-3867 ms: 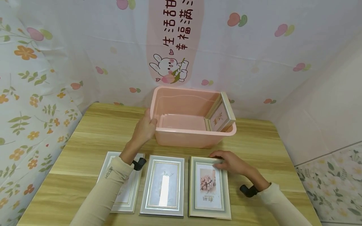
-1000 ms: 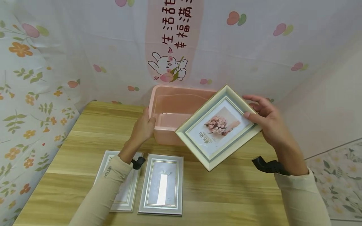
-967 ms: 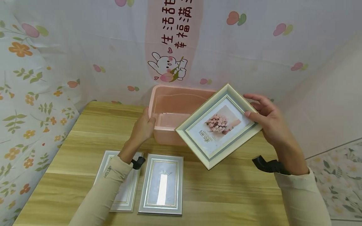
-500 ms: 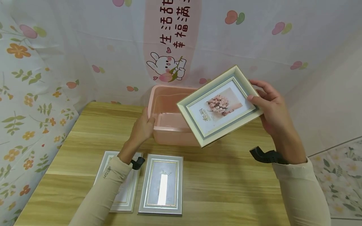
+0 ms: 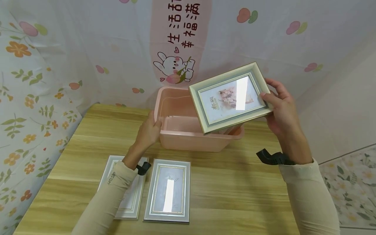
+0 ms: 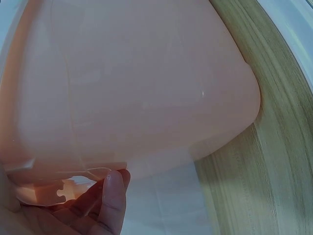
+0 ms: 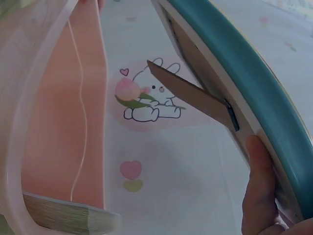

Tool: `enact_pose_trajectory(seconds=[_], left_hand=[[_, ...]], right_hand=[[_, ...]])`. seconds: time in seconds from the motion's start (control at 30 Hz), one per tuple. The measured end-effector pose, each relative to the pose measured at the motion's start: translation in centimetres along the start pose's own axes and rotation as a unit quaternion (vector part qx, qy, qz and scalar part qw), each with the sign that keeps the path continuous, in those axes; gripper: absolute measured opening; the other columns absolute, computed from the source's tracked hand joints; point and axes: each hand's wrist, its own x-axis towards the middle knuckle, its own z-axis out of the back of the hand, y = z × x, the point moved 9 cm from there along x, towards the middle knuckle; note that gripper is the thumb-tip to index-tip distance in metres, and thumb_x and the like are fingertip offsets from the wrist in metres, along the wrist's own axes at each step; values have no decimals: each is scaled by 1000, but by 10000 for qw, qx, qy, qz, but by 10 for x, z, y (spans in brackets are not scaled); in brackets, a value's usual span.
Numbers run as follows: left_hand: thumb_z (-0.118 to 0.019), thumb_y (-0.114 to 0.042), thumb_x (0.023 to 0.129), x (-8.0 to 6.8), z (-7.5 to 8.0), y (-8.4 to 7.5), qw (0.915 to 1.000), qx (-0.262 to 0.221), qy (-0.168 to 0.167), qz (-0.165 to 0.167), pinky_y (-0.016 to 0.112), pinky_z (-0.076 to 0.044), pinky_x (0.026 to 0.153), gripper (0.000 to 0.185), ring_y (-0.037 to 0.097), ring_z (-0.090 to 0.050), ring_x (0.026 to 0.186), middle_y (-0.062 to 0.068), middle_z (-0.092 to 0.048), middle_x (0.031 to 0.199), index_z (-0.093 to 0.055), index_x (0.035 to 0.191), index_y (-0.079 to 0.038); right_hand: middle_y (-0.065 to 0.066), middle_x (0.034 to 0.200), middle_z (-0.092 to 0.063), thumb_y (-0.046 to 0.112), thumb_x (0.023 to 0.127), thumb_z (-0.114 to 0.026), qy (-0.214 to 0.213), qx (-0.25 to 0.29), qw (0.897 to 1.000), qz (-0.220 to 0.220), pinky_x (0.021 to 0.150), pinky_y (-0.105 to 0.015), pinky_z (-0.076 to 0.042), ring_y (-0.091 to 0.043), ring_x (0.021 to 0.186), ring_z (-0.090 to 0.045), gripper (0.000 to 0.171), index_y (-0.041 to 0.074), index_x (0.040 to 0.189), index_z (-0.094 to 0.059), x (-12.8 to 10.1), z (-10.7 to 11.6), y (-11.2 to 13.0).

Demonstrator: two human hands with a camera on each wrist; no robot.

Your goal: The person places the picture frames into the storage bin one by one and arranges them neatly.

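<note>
Your head view is bright and evenly lit; overhead glare streaks the raised frame [image 5: 230, 97] and the near frame [image 5: 167, 195]. Edges bow outward. Both wrist views are soft.

A light wooden table [image 5: 235, 195] carries two flat silver-grey rectangular picture frames [image 5: 167, 191], side by side at its near left. Behind hangs a white fabric backdrop printed with pink fruit and a rabbit [image 5: 174, 67].

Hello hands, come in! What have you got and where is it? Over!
Right hand grips flower picture frame, tilted above pink tub. Left hand holds tub's left rim. Nothing in the way.
</note>
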Motion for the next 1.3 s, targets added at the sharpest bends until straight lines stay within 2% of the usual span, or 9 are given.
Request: enact_pose_trajectory(seconds=[0.13,0.3,0.47,0.7,0.87,1.1,1.3], left_hand=[[-33,-25,94,0,1,-1,10000,-3,3,5,38,-50,64,47,23,-56,86,11,-51,110,-24,137,-8],[-33,-26,94,0,2,-2,10000,0,-13,18,41,-49,67,48,23,-56,88,11,-51,111,-23,138,-9],[-32,-26,94,1,3,-2,10000,30,-22,-2,45,-47,73,49,24,-54,94,11,-50,116,-21,140,-10],[-34,-26,94,1,2,-1,10000,2,5,40,41,-49,67,48,23,-55,89,11,-51,111,-23,138,-10],[-34,-26,94,0,0,-1,9999,28,60,93,41,-48,68,49,24,-56,89,12,-52,111,-23,138,-8],[-34,-26,94,1,0,0,10000,35,41,46,43,-48,70,49,25,-55,91,13,-51,113,-23,138,-8],[-35,-25,93,1,1,1,9998,196,-22,71,46,-44,74,49,25,-54,92,16,-52,115,-24,138,-8]], right_hand=[[-17,125,-41,1,84,-58,-47,116,9999,12,68,-39,-51,-29,95,-56,46,10,127,-47,4,-1,0],[-17,122,-39,3,85,-57,-55,-3,10000,-22,69,-40,-50,-29,96,-56,45,12,128,-45,8,-4,-4],[-14,123,-37,10,87,-56,-100,-442,9989,-140,71,-39,-50,-31,106,-49,47,18,130,-41,10,-6,-10],[-11,109,-40,12,87,-56,-372,-912,9949,-200,66,-32,-52,-25,97,-51,48,20,130,-39,14,-2,-23],[-11,108,-41,8,88,-53,-503,-1254,9906,-211,64,-29,-52,-24,95,-50,47,19,131,-37,14,3,-34],[-13,115,-41,1,89,-49,-686,-2151,9742,-42,70,-24,-49,-27,104,-46,47,19,130,-38,15,6,-43],[-17,124,-38,1,90,-46,-736,-2851,9557,31,88,-43,-42,-30,109,-43,48,18,133,-34,16,4,-47]])
